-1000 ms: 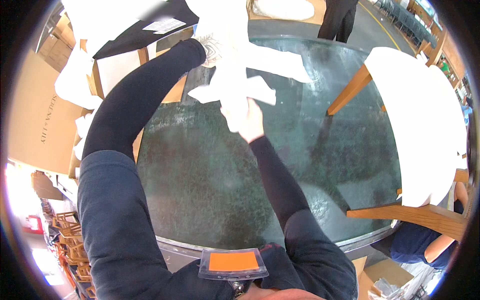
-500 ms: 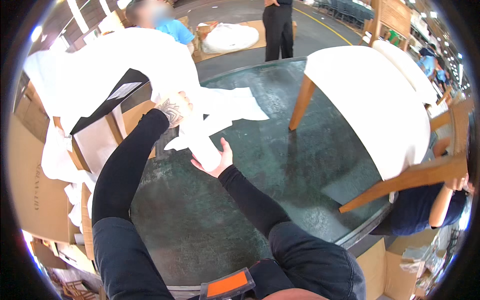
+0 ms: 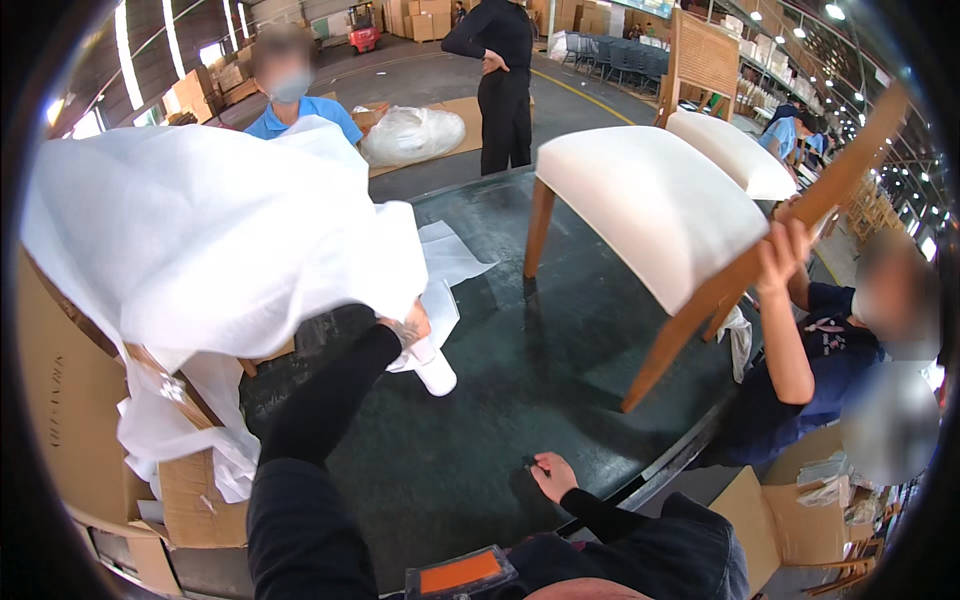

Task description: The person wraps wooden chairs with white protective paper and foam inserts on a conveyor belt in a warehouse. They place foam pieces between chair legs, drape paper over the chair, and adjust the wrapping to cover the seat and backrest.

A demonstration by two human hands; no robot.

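Observation:
A large white foam-like sheet (image 3: 220, 220) drapes over a wooden piece of furniture, whose wooden rail (image 3: 180, 390) shows at the left. My left hand (image 3: 412, 325) is closed on the white wrapping at the sheet's right edge, its fingers partly hidden. Just below that hand a rounded, white-wrapped end (image 3: 436, 374) sticks out over the dark green table (image 3: 480, 420). Near the table's front edge, my right hand (image 3: 553, 477) is away from the wrapping, fingers apart and nothing plainly held.
At the right a co-worker's hand (image 3: 785, 255) grips the wooden frame of a chair with a white seat (image 3: 650, 200). Cardboard boxes (image 3: 80, 400) stand at the left, and an opened box (image 3: 745, 520) at the lower right. Across the table are a masked person (image 3: 300, 110) and a standing person (image 3: 505, 80).
My right hand has let go of the white-wrapped end and drawn back toward the table's front edge. My left hand has moved right and lower. The sheet has billowed out; the chair is tilted differently.

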